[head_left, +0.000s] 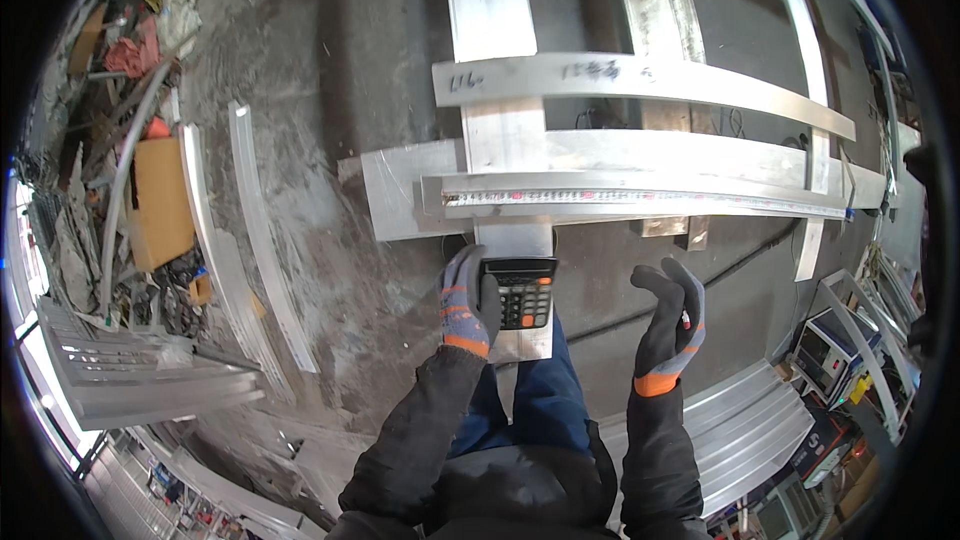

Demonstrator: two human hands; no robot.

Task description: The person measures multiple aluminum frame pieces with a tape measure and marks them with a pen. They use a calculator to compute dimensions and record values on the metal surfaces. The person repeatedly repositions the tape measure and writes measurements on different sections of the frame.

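Note:
My left hand (465, 302), in a grey and orange work glove, is closed on the left side of a black calculator (526, 302) with grey and orange keys. The calculator is above the near end of a flat metal bar (525, 345), in front of my knees. My right hand (672, 325), gloved alike, is raised to the right with its fingers curled. A small white and red tip shows at its palm; the rest of that thing is hidden. Beyond both hands, a tape measure (600, 197) is stretched along a silvery metal profile (560, 182).
A flat strip (640, 77) with handwritten marks lies across lengthwise bars (490, 0). Long profiles (265, 230) lie on the floor at left, near a cardboard piece (162, 202) and scrap. At right are a ribbed metal panel (745, 430) and a blue and white box (832, 355).

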